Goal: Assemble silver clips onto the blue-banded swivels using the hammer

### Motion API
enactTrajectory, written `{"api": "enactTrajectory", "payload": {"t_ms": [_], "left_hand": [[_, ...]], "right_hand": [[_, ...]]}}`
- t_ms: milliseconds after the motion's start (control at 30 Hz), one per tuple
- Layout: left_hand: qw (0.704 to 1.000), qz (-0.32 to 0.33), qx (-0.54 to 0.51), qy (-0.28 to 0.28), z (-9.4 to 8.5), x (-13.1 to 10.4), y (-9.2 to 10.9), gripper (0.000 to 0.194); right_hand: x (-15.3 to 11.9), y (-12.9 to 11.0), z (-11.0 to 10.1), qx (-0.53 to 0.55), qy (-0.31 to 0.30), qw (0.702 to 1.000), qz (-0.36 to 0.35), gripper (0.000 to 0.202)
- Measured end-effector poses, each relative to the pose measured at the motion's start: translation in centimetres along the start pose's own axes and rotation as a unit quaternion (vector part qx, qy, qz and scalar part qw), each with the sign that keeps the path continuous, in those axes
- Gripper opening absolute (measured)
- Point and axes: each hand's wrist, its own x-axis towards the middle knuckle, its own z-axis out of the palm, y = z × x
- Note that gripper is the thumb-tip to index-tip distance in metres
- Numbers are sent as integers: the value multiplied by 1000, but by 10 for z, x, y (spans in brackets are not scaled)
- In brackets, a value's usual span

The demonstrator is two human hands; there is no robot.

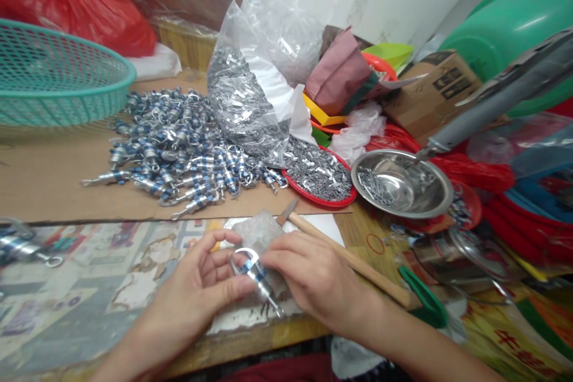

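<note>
My two bare hands meet at the near edge of the table (pixel 102 286), both closed on one small metal swivel (pixel 256 274) with a blue band and a ring at its upper end. My left hand (pixel 201 292) pinches it from the left, thumb laid across its body and fingers curled behind the ring. My right hand (pixel 313 277) comes in from the right, fingertips pressed on the ring end. The swivel tilts, its thin lower tip pointing down toward the table edge. Behind my hands lies a wooden-handled tool (pixel 349 259), running back toward a small clear packet (pixel 259 230); the blade end is partly hidden, so I cannot tell what kind of tool it is. Farther back, on a sheet of cardboard (pixel 49 176), a heap of swivels (pixel 183 152) spreads across the middle. Beside the heap on the right, a clear plastic bag (pixel 250 89) of small grey metal pieces leans open over a red plate (pixel 320 176) full of the same pieces. Just right of the plate sits a steel bowl (pixel 403 182). A teal basket (pixel 54 74) stands at the far left corner, with a red plastic bag (pixel 76 3) behind it.
</note>
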Motion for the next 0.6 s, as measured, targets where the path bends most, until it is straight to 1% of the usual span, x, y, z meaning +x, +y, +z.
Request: {"api": "enactTrajectory", "payload": {"t_ms": [100, 233, 367, 433, 500, 600], "left_hand": [[1000, 7, 0, -2, -1, -1, -1, 47], [1000, 5, 6, -7, 0, -1, 1, 46], [1000, 5, 17, 5, 2, -1, 3, 47], [1000, 4, 11, 2, 2, -1, 4, 48], [1000, 1, 4, 3, 2, 0, 4, 48], [1000, -1, -2, 4, 2, 0, 3, 48]], "right_hand": [[-5, -10, 5, -50, 17, 999, -9, 30], [-9, -20, 11, -90, -1, 996, 17, 29], [-6, -25, 12, -126, -26, 991, 37, 22], [-4, -28, 12, -125, -52, 989, 53, 21], [-5, -31, 12, -114, -62, 989, 66, 22], [-10, -34, 13, -89, -40, 992, 75, 25]]}}
